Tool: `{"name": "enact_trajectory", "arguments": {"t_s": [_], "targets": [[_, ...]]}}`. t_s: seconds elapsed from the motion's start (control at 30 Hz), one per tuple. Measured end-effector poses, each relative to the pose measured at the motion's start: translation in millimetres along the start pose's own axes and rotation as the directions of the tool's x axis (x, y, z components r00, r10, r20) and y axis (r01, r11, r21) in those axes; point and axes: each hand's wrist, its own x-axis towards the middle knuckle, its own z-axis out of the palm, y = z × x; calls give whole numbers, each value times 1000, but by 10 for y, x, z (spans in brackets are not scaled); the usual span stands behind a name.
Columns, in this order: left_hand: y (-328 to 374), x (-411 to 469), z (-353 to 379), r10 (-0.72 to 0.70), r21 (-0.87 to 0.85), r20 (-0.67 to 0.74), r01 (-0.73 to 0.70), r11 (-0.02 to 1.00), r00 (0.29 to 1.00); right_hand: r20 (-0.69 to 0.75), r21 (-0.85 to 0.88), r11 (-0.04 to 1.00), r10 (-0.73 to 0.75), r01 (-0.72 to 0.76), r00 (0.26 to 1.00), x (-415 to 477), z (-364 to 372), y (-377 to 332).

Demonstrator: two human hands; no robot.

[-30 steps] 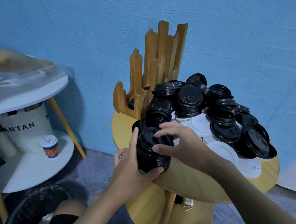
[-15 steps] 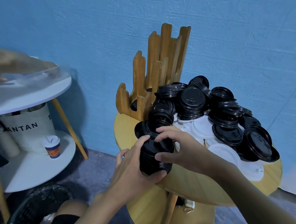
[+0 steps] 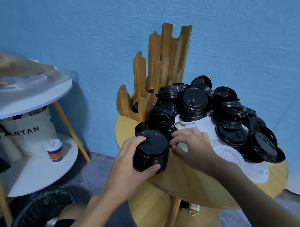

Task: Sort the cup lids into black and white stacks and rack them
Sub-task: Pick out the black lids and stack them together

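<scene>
Blue wall (image 3: 82,15) behind a round wooden surface (image 3: 192,186), head view. The left hand (image 3: 129,170) is wrapped round a black stack (image 3: 151,150) of nested lids at the near-left edge of the surface. Its thumb lies across the lower front of the stack and its fingers curl up the far side to the top rim. The stack's long axis stands close to upright.

The right hand (image 3: 192,147) lies just beside the stack on its right, fingers bent, tips at the near margin of the heap. Whether they have closed on a lid cannot be told.

Loose black lids (image 3: 231,121) are heaped behind and to the right of both hands. White lids (image 3: 230,156) show beneath them and at the near-right margin.

The wooden rack (image 3: 159,72) stands at the far-left edge, beyond the held stack and toward the wall, its uprights vertical.

The heap lies on the right hand's side, so that hand is the likely feeder. The rack lies on the left hand's side, so racking would probably be a carry away from the body, with the stack's axis kept parallel to the uprights.

Sorting is judged early: most lids are loose and the white ones are ungathered.

A white table (image 3: 30,99), with a paper cup (image 3: 54,149) on its lower shelf, stands well apart at left.
</scene>
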Motion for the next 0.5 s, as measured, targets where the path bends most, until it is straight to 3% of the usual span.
{"name": "enact_trajectory", "arguments": {"t_s": [0.37,0.5], "targets": [[14,-2,-25,-3,19,14,2,1000,1000,21,-47,998,-36,37,999,7,61,-29],[8,-6,-26,1,29,15,-2,1000,1000,-40,29,996,-79,80,996,-11,21,-21]]}}
